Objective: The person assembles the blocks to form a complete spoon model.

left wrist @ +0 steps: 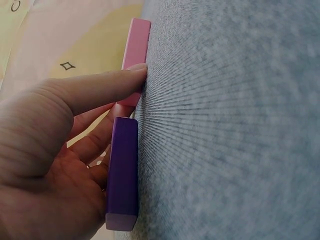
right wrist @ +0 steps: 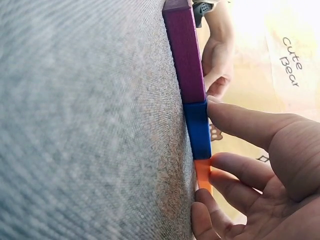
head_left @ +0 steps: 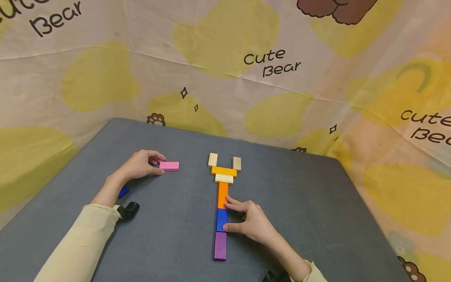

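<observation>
My left hand [head_left: 139,164] pinches a pink block [head_left: 170,166] between thumb and fingers, flat on the table's left side. The left wrist view shows the thumb against the near side of that pink block [left wrist: 136,47]. At right, my right hand [head_left: 253,223] touches a column of blocks, its thumb on the blue block [head_left: 221,220] and fingertips on the orange block [head_left: 223,195]. A purple block [head_left: 220,246] forms the near end. Beyond the orange block lie a plain wood block [head_left: 224,178] and a yellow block [head_left: 224,171] crosswise.
Two plain wood blocks, a left one [head_left: 213,159] and a right one [head_left: 237,164], stand out beyond the yellow block. A dark blue block [head_left: 123,192] lies under my left wrist. The grey table [head_left: 299,196] meets a patterned cloth [head_left: 225,109] at the back.
</observation>
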Tool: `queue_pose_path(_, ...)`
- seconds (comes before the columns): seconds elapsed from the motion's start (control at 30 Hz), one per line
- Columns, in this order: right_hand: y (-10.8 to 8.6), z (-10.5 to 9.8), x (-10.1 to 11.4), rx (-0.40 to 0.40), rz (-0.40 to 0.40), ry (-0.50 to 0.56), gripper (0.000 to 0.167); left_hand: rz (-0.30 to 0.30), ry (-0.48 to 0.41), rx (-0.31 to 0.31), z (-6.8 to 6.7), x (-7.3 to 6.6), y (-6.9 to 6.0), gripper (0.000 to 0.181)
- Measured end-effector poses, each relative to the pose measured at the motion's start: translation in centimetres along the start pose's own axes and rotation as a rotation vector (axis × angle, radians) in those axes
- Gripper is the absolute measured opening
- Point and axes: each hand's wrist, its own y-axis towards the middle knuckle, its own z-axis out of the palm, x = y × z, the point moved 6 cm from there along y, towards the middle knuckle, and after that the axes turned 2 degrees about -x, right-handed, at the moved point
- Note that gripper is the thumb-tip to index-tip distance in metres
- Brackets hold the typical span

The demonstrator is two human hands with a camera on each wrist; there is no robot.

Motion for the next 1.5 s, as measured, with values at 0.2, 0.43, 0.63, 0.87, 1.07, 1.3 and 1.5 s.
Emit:
queue_pose_path(0.2,0.24,0.06,0.21,0.001,-0.005,-0.008,0.066,-0.003,0.007,-0.008,-0.27,0.25,-0.16,0.045)
queue_pose_path(0.43,0.43,0.41,0.4,0.016,-0.008,-0.008,0.066,-0.011,0.024,-0.01,-0.6,0.65,-0.46,0.041)
queue_pose_path(0.63,0.7,0.58,0.7,0.019,-0.025,-0.012,0.065,-0.011,0.037,-0.02,-0.94,0.89,-0.74,0.04)
queue_pose_path(0.87,0.64,0.59,0.77,0.009,-0.042,-0.011,0.064,-0.005,0.038,-0.03,-0.81,0.87,-0.72,0.04)
queue_pose_path(1.07,0.38,0.51,0.48,-0.004,-0.044,-0.006,0.064,0.006,0.033,-0.031,-0.61,0.59,-0.58,0.041)
queue_pose_path(1.3,0.3,0.52,0.3,0.008,-0.03,-0.006,0.064,-0.003,0.047,-0.043,-0.52,0.5,-0.53,0.039)
queue_pose_path(1.5,-0.05,0.12,0.22,-0.006,-0.008,-0.013,0.064,0.018,0.026,-0.043,-0.14,0.1,-0.19,0.039)
